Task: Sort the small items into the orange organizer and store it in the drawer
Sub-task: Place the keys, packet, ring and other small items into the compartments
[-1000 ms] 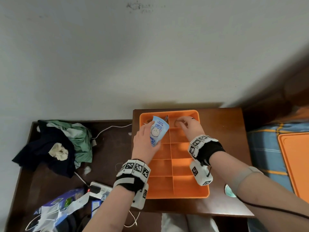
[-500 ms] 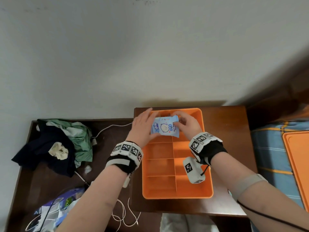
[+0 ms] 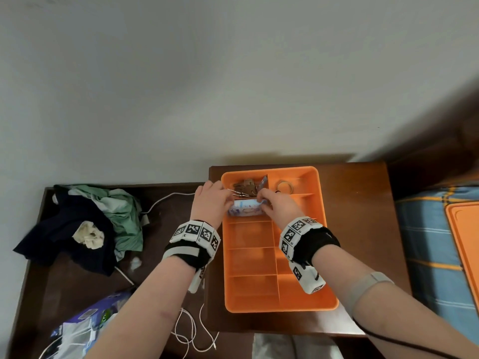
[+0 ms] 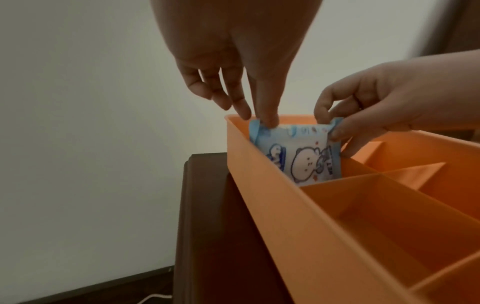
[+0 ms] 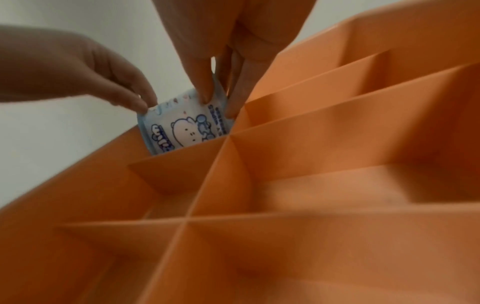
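I pinch the packet [image 4: 296, 156] with my left grip [image 3: 210, 200] and right grip [image 3: 278, 206], lowering it upright into the organizer [image 3: 321, 229] compartment below.

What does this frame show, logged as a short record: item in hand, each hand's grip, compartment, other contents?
item: blue-and-white packet, upright on edge
left hand: fingertips pinch the packet's left top corner
right hand: pinches the right top corner
compartment: second from the far end, left column of the orange organizer
other contents: keys in the far left cell, tape roll in the far right
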The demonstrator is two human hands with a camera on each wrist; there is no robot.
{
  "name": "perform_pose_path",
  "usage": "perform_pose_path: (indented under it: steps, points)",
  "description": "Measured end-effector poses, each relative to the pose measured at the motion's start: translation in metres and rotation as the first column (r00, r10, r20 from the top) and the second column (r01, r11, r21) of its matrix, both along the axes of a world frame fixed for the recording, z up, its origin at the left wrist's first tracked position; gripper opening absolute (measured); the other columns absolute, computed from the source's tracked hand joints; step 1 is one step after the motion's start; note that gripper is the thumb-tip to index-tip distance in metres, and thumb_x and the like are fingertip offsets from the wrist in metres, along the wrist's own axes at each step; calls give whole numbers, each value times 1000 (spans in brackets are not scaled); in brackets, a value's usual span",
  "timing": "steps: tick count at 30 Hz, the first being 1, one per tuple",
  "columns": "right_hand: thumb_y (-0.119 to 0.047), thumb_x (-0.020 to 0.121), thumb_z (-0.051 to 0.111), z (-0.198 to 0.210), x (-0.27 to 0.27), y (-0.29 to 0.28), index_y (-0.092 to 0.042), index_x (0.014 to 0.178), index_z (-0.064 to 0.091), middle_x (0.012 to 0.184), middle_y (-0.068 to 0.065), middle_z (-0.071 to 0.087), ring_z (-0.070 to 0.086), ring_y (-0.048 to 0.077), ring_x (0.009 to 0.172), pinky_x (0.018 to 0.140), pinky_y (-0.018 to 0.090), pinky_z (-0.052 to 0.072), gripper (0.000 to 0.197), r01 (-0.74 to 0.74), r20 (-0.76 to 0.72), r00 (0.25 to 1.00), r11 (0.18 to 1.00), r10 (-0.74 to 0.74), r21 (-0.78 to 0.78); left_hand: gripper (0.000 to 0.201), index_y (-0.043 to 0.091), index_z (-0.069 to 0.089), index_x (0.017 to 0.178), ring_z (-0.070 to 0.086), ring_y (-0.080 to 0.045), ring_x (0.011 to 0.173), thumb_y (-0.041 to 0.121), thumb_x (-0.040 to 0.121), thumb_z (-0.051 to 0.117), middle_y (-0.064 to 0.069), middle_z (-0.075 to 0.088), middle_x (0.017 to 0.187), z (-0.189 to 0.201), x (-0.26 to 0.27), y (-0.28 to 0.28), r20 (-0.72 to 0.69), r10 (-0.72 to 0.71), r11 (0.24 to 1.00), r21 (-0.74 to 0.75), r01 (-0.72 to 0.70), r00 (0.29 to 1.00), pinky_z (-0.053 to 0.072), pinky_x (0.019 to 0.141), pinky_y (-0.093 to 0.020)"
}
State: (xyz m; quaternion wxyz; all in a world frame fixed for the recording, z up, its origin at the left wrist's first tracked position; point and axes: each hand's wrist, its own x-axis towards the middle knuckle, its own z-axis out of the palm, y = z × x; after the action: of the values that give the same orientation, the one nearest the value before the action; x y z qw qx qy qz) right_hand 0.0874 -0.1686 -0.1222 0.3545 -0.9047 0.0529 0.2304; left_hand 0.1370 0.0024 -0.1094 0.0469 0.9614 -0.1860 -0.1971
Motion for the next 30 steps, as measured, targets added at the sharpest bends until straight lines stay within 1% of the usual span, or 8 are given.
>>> perform_pose_path:
  steps: [5,10,15,19,22,25,28,30]
  points:
    - [-19,95,44,-1,5,1,-14,120,58,129,5,53,44,24,120,95,35,41,29,-126,53,988,962,142,-241,27,21,64,113,46,-21,114,29,94,47,0,57,120,-3,-3,-3,-36,-61,994,87,64,997,36,99,-34]
    - [-10,94,44,-5,4,3,-15,133,46,133,8,49,45,25,122,96,35,43,40,-195,-8,980,955,198,-222,29,23,55,121,47,-19,118,24,94,46,3,55,127,-9,-9,-3,-3,-69,998,13,69,998,35,101,-32]
    - [-11,95,44,-7,-1,5,-19,139,40,138,8,43,41,26,126,100,36,42,45,-229,-54,973,936,223,-268,31,23,57,124,44,-22,118,22,94,49,2,55,129,-9,-9,-8,-8,-94,992,84,94,996,33,103,-35]
    - [-12,95,40,-4,-5,10,-21,140,35,142,8,39,36,28,128,102,38,37,46,-289,-38,952,854,303,-432,32,19,59,122,42,-25,119,21,91,53,-1,56,127,-8,-16,-16,29,-183,955,244,171,983,31,105,-37]
    - [-11,96,37,-5,-10,15,-16,142,31,144,8,36,35,29,130,104,38,34,47,-340,-46,926,773,375,-536,32,12,57,124,37,-28,128,16,93,47,-5,54,130,-6,-29,-24,52,-253,914,340,221,966,26,110,-40]
    - [-12,97,31,-5,-14,18,-12,145,24,144,9,35,33,27,130,106,36,31,48,-395,-83,902,728,425,-561,34,10,51,128,35,-28,131,12,96,40,-7,50,134,1,-35,-34,22,-214,913,360,191,977,22,113,-41]
    - [-13,96,32,2,-14,7,-17,146,20,145,9,38,31,28,133,110,38,25,52,-346,-59,932,828,358,-441,37,16,48,131,36,-28,132,13,95,38,-7,46,139,9,-35,-43,2,-51,946,321,47,999,20,115,-44]
    - [-15,95,35,13,-16,-8,-20,144,28,138,12,48,39,29,129,106,39,32,50,-196,18,977,931,211,-307,38,18,47,131,38,-28,131,15,94,42,-7,47,137,14,-38,-50,13,70,964,256,-71,997,23,114,-44]
